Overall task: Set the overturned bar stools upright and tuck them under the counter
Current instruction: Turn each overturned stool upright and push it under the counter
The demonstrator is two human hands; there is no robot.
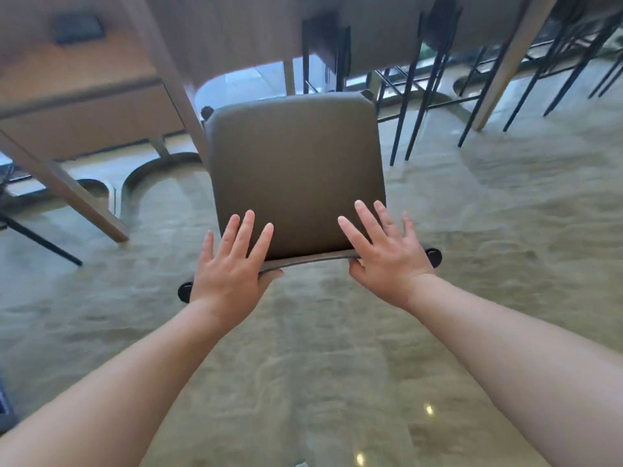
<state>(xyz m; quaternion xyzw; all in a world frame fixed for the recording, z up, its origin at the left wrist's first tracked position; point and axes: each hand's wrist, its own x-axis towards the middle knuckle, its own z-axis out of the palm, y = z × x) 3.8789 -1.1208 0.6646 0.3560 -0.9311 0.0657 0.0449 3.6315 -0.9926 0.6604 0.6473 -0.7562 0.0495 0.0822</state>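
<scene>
The bar stool [296,170] stood upright just ahead of both hands, its far edge already near the counter [222,35]. The left hand [229,264] and right hand [387,254] lay flat on the near corners of the seat, fingers straight and spread, thumbs hooked under its rim. The padded seat looked smooth and probably slippery, the frame stiff and moderately heavy, so that firm near rim seemed the soundest hold.

A glossy, cream marbled floor [303,348] carries everything. The brown-seated bar stool [296,170] stands upright on it, its black feet planted near and far. Pale wooden legs of the counter [67,193] meet the floor at left. Other stools' thin black legs [418,106] stand on it at right.
</scene>
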